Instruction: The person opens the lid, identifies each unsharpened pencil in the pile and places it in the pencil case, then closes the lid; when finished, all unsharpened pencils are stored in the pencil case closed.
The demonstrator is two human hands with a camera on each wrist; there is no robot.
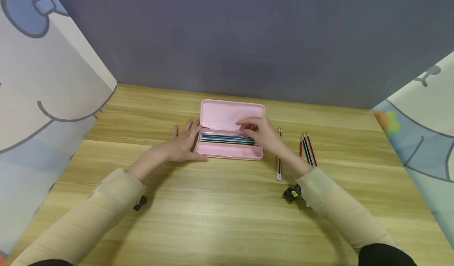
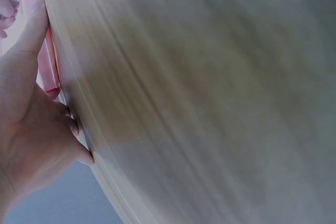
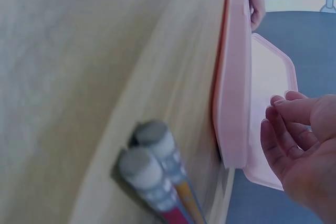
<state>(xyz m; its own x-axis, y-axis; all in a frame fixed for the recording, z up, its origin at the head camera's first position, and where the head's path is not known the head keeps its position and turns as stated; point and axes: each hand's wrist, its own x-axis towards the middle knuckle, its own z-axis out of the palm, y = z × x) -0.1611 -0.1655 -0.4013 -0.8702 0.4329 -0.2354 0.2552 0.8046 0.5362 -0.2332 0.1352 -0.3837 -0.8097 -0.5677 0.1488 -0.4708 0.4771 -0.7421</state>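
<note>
A pink pencil case (image 1: 218,151) lies on the table with its lid (image 1: 220,114) folded back toward the wall. Several dark and teal pencils (image 1: 227,138) lie side by side in its rear compartment; the front compartment shows bare pink. My left hand (image 1: 180,146) rests at the case's left end, fingers spread and thumb along the front edge. Over the right part of the case is my right hand (image 1: 265,135), its fingers loosely bent. Nothing shows between those fingers in the right wrist view, where the hand (image 3: 310,145) appears beside the lid.
Two pencils with eraser ends (image 3: 139,169) lie just right of the case. Farther right, red and dark pencils (image 1: 309,151) lie partly behind my right forearm. A grey wall (image 1: 248,41) rises behind the wooden table (image 1: 213,218).
</note>
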